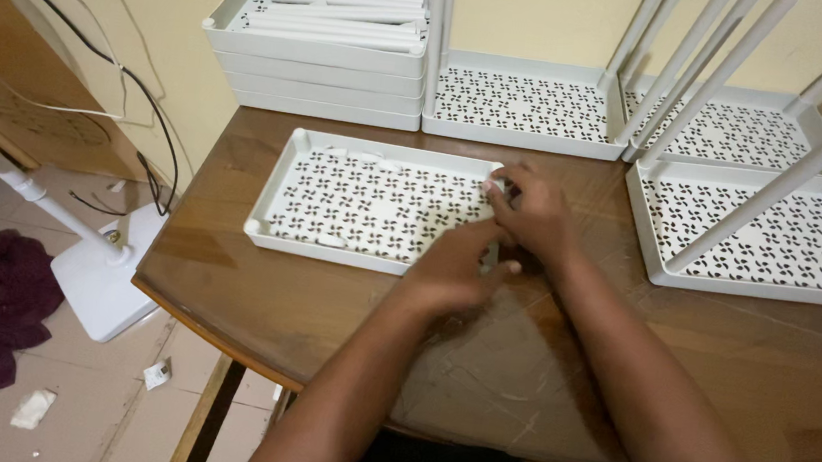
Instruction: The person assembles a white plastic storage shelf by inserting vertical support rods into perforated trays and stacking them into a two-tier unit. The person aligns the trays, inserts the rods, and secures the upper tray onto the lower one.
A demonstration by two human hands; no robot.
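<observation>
Evidently mid-assembly: both the left hand [453,265] and the right hand [531,215], fingers curled, grip the perforated white tray [373,207] at its right end, mid-frame; seating a leg there likely needs steady pressure.

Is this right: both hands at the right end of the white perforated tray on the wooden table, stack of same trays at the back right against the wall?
Not quite. The head view shows the stack of trays at the back left. The rest holds: left hand and right hand are at the right end of the white perforated tray on the wooden table.
</observation>
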